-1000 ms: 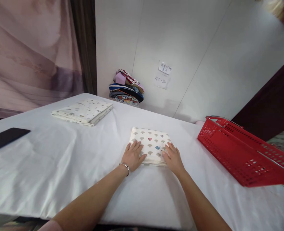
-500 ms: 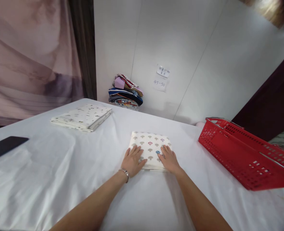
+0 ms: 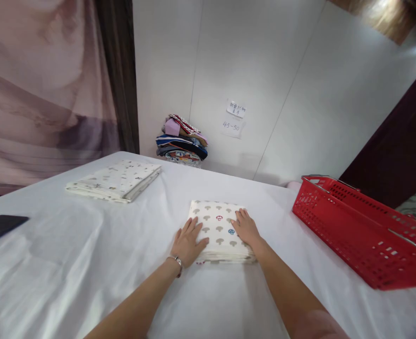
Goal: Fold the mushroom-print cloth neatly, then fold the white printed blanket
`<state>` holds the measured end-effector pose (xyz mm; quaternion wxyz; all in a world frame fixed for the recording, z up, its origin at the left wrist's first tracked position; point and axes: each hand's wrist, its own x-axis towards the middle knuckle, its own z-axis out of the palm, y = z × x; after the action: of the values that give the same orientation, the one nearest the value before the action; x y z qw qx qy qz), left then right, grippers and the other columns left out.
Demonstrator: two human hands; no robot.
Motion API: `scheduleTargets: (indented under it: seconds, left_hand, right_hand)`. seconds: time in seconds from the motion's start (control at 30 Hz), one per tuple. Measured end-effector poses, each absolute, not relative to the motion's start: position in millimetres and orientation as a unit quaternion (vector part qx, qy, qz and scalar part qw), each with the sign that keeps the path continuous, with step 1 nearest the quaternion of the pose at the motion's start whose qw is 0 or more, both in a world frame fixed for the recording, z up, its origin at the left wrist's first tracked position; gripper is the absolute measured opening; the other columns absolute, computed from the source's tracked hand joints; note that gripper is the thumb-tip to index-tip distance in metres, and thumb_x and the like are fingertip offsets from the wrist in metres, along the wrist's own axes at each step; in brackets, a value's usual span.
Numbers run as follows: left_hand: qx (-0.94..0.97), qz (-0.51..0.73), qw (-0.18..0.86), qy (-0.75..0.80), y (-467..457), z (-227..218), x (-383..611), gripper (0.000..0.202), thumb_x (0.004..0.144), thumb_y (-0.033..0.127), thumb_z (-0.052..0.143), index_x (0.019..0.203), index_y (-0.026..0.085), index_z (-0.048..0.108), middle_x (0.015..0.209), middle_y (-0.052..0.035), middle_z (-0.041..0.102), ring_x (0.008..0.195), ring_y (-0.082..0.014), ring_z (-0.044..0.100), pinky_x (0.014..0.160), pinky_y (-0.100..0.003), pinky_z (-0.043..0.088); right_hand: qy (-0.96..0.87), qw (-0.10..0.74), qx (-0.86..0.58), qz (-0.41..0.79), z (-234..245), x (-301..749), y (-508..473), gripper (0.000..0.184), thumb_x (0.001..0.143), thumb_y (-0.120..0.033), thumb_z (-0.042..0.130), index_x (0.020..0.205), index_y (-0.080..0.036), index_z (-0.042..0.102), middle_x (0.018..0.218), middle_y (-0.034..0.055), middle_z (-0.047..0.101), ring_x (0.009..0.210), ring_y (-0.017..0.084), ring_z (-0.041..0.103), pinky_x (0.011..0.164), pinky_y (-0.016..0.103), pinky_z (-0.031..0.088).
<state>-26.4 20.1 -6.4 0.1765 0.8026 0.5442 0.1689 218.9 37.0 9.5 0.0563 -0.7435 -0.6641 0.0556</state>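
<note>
A folded white cloth with a mushroom print (image 3: 219, 230) lies flat in front of me, its layered edge facing me. Across its left edge rests my left hand (image 3: 189, 242), fingers spread and a bracelet on the wrist. My right hand (image 3: 246, 227) lies palm down on the cloth's right side, the fingers stretched out. Both hands touch the cloth without gripping it. Farther left is a second folded white cloth (image 3: 118, 179) with a small scattered print.
A white-covered table (image 3: 123, 245) bears everything. On the right stands a red plastic basket (image 3: 356, 226) with metal handles. A dark flat object (image 3: 3, 226) lies at the left edge. Beyond the far edge rises a stack of folded fabrics (image 3: 181, 141) against the wall.
My right hand has slid a little farther up the cloth's right side. My left hand has shifted slightly outward to the left edge. The view has tilted slightly upward.
</note>
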Motion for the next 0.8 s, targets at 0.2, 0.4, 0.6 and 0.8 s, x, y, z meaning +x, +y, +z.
scheduleTargets:
  seconds: [0.2,0.4,0.6,0.8]
  left_hand:
    - [0.799,0.173,0.179,0.548,19.4,-8.0,-26.2,0.059,0.082,0.050,0.036,0.133,0.021,0.038,0.147,-0.0016,0.017,0.136,-0.0230,0.010,0.108,-0.048,0.016]
    - [0.800,0.174,0.162,0.551,17.9,-10.3,-25.8,0.057,0.082,0.047,0.038,0.133,0.022,0.039,0.147,0.0000,0.017,0.136,-0.0209,0.010,0.109,-0.046,0.016]
    - [0.797,0.177,0.170,0.552,16.9,-12.5,-25.6,0.057,0.082,0.046,0.039,0.134,0.023,0.037,0.147,-0.0001,0.016,0.136,-0.0212,0.010,0.109,-0.046,0.015]
    - [0.793,0.168,0.184,0.556,14.7,-8.9,-25.5,0.058,0.080,0.046,0.040,0.134,0.024,0.037,0.147,0.0006,0.015,0.136,-0.0220,0.009,0.109,-0.046,0.014]
  right_hand:
    - [-0.659,0.038,-0.749,0.058,8.3,219.1,40.8,0.055,0.088,-0.046,0.028,0.135,-0.018,0.031,0.147,0.0066,0.017,0.135,0.022,0.007,0.106,0.045,0.009]
    - [-0.713,0.048,-0.697,0.061,29.8,170.3,69.0,0.058,0.089,-0.048,0.026,0.137,-0.016,0.028,0.147,0.0084,0.017,0.135,0.020,0.008,0.107,0.042,0.004]
    - [-0.765,0.071,-0.637,0.059,18.1,121.6,87.8,0.056,0.089,-0.049,0.026,0.137,-0.018,0.028,0.146,0.0074,0.022,0.134,0.021,0.012,0.106,0.042,0.008]
    - [-0.760,0.055,-0.642,0.090,15.0,118.5,92.7,0.058,0.089,-0.048,0.025,0.138,-0.016,0.027,0.146,0.0084,0.020,0.135,0.022,0.011,0.107,0.043,0.007]
